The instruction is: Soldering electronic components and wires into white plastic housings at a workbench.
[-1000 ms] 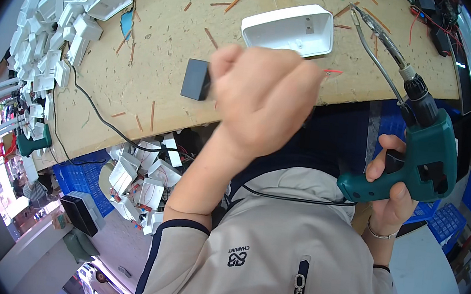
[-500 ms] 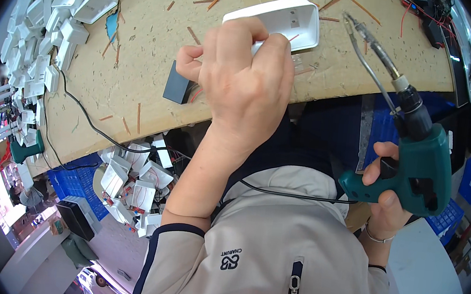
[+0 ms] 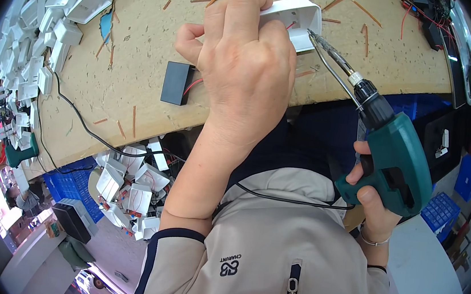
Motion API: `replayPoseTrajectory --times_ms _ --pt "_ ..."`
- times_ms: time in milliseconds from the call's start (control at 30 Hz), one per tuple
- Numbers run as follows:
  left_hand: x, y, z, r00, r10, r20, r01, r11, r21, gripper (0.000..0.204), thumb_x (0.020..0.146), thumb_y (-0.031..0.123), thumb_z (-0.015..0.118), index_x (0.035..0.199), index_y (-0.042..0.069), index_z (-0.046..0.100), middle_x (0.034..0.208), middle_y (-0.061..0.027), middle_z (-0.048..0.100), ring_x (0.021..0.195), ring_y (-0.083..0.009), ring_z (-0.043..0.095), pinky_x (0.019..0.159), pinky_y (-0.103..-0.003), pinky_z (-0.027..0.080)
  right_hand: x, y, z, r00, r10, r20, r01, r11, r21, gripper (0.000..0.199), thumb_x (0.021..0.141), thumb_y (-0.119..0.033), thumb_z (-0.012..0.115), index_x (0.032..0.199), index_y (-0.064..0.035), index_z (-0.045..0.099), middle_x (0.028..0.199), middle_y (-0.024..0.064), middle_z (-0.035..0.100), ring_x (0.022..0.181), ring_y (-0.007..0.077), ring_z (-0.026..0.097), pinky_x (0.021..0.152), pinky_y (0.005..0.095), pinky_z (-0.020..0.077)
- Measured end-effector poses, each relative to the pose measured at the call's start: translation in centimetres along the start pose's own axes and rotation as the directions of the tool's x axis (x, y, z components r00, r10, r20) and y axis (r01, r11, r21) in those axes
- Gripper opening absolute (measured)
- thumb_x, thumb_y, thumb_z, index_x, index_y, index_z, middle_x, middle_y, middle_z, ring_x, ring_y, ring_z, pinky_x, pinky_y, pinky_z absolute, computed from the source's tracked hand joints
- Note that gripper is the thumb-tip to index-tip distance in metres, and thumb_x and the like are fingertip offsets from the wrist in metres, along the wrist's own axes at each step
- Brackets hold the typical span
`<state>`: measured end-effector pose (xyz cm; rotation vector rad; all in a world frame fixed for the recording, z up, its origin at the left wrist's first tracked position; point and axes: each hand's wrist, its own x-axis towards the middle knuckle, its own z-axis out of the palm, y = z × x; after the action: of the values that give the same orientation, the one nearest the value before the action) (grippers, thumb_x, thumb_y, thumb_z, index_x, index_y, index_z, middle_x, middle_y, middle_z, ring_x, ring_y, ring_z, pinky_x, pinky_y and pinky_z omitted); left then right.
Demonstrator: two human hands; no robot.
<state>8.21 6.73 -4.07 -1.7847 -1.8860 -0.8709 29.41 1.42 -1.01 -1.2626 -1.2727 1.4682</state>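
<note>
Left hand (image 3: 246,73) is covering the white box (image 3: 296,6), grip hidden — right hand (image 3: 377,208) is holding the soldering gun (image 3: 399,144), needing steady aim

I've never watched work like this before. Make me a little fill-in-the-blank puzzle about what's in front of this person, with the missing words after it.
The green tool is held in the person's ____ hand.
The tray partly hidden by the left hand is coloured ____.
The thin wire between the black box and that hand is coloured ____.
The heap of boxes on the table is at the picture's ____ side.

Missing words: right; white; red; left.
</note>
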Motion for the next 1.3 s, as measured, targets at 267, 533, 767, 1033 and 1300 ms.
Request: replayPoseTrajectory --times_ms 267,533,767,1033,1300 --pt "0.3 -0.1 0.1 0.999 0.029 0.043 -0.031 0.999 0.041 0.003 0.061 0.009 0.062 0.061 0.007 0.061 0.088 -0.0012 0.052 0.083 -0.0198 0.047 0.070 -0.037 0.023 0.3 0.1 0.5 1.000 0.029 0.000 -0.029 0.999 -0.014 0.073 0.064 -0.032 0.074 0.118 0.0038 0.040 0.095 0.0178 0.058 0.062 0.0127 0.057 0.055 0.0229 0.0466" --pt "1.3 1.2 -1.5 0.990 0.111 0.083 -0.121 0.984 0.133 0.004 0.061 0.009 0.061 0.060 0.006 0.061 0.087 -0.0016 0.052 0.083 -0.0200 0.046 0.072 -0.036 0.024 0.6 -0.3 1.0 0.999 0.036 0.023 -0.035 0.998 -0.052 0.067 0.068 -0.032 0.071 0.115 0.0054 0.043 0.092 0.0170 0.057 0.061 0.0135 0.055 0.053 0.0228 0.0455" --pt "1.4 1.2 -1.6 0.989 0.120 0.089 -0.132 0.981 0.140 0.004 0.062 0.009 0.061 0.061 0.005 0.061 0.086 -0.0018 0.052 0.083 -0.0201 0.046 0.072 -0.035 0.024 0.9 -0.7 1.2 0.998 0.057 0.019 -0.056 0.996 -0.074 0.066 0.068 -0.030 0.072 0.115 0.0058 0.042 0.091 0.0167 0.057 0.060 0.0134 0.055 0.053 0.0223 0.0454" --pt "1.4 1.2 -1.5 0.990 0.104 0.099 -0.116 0.984 0.135 0.005 0.063 0.009 0.060 0.060 0.005 0.060 0.085 -0.0019 0.051 0.082 -0.0205 0.047 0.071 -0.037 0.025 1.2 -0.6 1.2 0.998 0.050 0.040 -0.047 0.996 -0.081 0.060 0.069 -0.021 0.071 0.114 0.0057 0.043 0.088 0.0150 0.056 0.063 0.0130 0.055 0.054 0.0233 0.0464" --pt "1.5 1.1 -1.5 0.990 0.101 0.100 -0.114 0.985 0.132 0.005 0.063 0.009 0.060 0.061 0.005 0.061 0.086 -0.0023 0.051 0.083 -0.0212 0.047 0.071 -0.039 0.026 0.9 -0.7 0.8 0.999 0.025 0.045 -0.019 0.992 -0.124 0.043 0.068 -0.009 0.070 0.104 0.0032 0.051 0.084 0.0105 0.058 0.066 0.0124 0.056 0.057 0.0229 0.0475"
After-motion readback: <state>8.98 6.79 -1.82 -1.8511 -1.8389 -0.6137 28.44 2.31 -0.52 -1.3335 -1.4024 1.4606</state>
